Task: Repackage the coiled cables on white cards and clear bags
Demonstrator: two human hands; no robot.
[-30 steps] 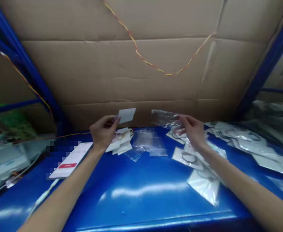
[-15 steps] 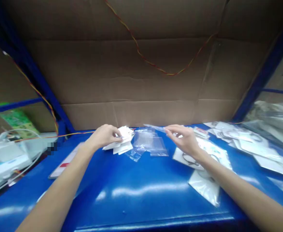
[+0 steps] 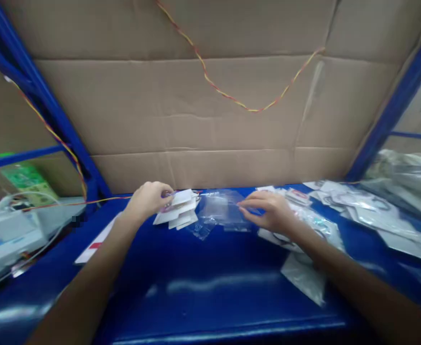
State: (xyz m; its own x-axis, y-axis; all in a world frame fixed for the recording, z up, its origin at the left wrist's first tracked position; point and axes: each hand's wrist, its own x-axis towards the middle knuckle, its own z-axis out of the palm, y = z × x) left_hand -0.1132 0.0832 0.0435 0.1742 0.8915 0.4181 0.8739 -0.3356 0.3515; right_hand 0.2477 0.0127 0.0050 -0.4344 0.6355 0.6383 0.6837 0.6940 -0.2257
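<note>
My left hand (image 3: 151,202) is closed at the left end of a fanned pile of white cards (image 3: 179,209). Between its fingers is a small pinkish-purple thing, too blurred to name. My right hand (image 3: 267,209) pinches a clear plastic bag at its fingertips, low over several clear plastic bags (image 3: 212,211) in the middle. The held bag's outline blends with the bags below it. Beneath and beside my right wrist lie packed white cards in clear bags (image 3: 303,280), some with dark loops on them.
More bagged cards (image 3: 368,206) spread over the right of the blue table (image 3: 196,297). A white flat thing with a red mark (image 3: 97,244) lies by my left forearm. White boxes and cables (image 3: 19,235) stand far left. Cardboard (image 3: 213,105) with a hanging red-yellow wire (image 3: 228,97) closes off the back.
My right hand has come slightly left and down with the clear bag, now over the other bags. My left hand has drawn a little left, and the pinkish thing now shows in it.
</note>
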